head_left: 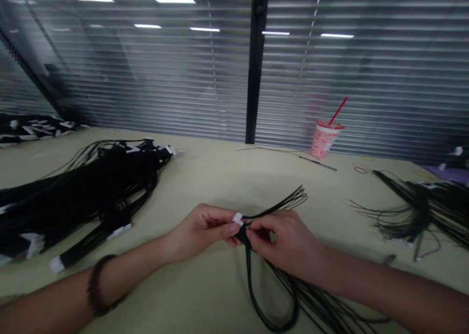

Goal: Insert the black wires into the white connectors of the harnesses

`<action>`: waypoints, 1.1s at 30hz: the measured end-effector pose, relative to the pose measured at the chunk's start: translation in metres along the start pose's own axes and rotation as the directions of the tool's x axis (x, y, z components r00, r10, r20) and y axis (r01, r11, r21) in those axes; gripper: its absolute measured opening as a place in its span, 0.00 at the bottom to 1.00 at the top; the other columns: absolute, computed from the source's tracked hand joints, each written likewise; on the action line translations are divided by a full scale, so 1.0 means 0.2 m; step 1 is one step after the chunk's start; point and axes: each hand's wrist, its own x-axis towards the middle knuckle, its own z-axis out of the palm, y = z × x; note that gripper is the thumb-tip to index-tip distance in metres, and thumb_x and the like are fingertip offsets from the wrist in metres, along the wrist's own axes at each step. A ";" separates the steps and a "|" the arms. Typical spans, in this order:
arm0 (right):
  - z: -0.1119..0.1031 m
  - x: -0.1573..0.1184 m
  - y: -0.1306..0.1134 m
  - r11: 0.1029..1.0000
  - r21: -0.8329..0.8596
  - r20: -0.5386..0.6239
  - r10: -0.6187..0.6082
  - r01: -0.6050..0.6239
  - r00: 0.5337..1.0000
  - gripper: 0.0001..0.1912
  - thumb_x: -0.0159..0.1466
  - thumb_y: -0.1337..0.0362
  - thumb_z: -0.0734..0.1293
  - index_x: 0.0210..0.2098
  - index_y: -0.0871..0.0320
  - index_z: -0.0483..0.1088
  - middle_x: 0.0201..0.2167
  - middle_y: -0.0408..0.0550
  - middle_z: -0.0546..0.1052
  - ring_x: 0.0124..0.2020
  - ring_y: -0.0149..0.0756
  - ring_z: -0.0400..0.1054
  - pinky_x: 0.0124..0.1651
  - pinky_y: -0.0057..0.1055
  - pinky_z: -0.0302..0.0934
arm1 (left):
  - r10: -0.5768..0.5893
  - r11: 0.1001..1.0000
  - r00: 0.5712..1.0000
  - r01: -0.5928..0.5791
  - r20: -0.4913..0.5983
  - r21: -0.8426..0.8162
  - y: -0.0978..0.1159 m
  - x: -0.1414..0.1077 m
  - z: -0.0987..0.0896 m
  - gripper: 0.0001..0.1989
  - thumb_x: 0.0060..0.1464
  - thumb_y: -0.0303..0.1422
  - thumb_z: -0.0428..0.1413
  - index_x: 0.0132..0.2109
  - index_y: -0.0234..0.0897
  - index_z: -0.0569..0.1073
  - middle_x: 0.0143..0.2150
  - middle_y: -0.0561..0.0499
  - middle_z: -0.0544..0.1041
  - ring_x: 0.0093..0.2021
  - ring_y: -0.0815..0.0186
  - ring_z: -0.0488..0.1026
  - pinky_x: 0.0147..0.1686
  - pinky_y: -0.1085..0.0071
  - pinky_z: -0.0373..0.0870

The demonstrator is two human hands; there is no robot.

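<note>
Near the middle of the table, my left hand point(208, 226) pinches a small white tag point(238, 219) at the end of a black cable bundle point(251, 270). My right hand point(282, 239) is closed on the black cables just to the right of the tag, thumb and fingertips pressed together. Thin loose cable ends point(293, 198) fan out behind my right hand. Below the hands the bundle curves in a loop and spreads toward the lower right, partly under my right forearm.
A large pile of black cables point(95, 187) covers the left of the table point(205, 173). More cables point(428, 207) lie at the right. Toward the window blinds stand a pink cup point(324, 141) with a red straw, a pen point(317, 163) and rubber bands point(360, 170).
</note>
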 end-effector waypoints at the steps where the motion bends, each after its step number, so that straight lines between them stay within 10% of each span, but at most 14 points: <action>1: 0.00 0.00 0.00 0.999 -0.034 0.009 0.001 0.000 1.000 0.08 0.56 0.66 0.61 0.22 0.58 0.68 0.18 0.38 0.70 0.20 0.23 0.60 0.26 0.22 0.49 | 0.003 1.000 1.000 -0.003 -0.006 0.007 0.00 0.00 0.00 0.06 0.51 0.25 0.54 0.34 0.35 0.76 0.28 0.54 0.76 0.28 0.73 0.71 0.30 0.79 0.68; 14: -0.04 -0.01 0.01 0.826 -0.406 0.266 -0.304 0.392 0.915 0.05 0.59 0.70 0.60 0.27 0.59 0.66 0.25 0.42 0.71 0.25 0.32 0.63 0.27 0.30 0.48 | -0.028 0.996 1.000 0.028 -0.001 0.081 -0.01 0.01 0.02 0.09 0.55 0.29 0.50 0.34 0.33 0.74 0.26 0.53 0.75 0.26 0.74 0.70 0.28 0.80 0.66; 25: -0.05 0.05 0.05 0.987 0.044 0.279 -0.161 0.155 0.947 0.10 0.57 0.71 0.59 0.23 0.61 0.69 0.16 0.37 0.67 0.17 0.20 0.54 0.23 0.20 0.46 | -0.067 0.994 0.997 0.065 0.023 0.086 -0.02 -0.01 0.02 0.10 0.55 0.32 0.50 0.37 0.32 0.74 0.26 0.51 0.75 0.26 0.71 0.70 0.27 0.76 0.68; 33: -0.01 0.04 0.02 0.997 -0.051 0.145 -0.046 0.053 0.988 0.07 0.50 0.67 0.62 0.18 0.60 0.70 0.12 0.38 0.64 0.15 0.21 0.49 0.21 0.23 0.42 | -0.081 0.994 0.997 0.080 0.009 0.081 -0.01 -0.01 0.05 0.10 0.54 0.34 0.51 0.36 0.33 0.74 0.26 0.50 0.75 0.25 0.70 0.70 0.27 0.75 0.69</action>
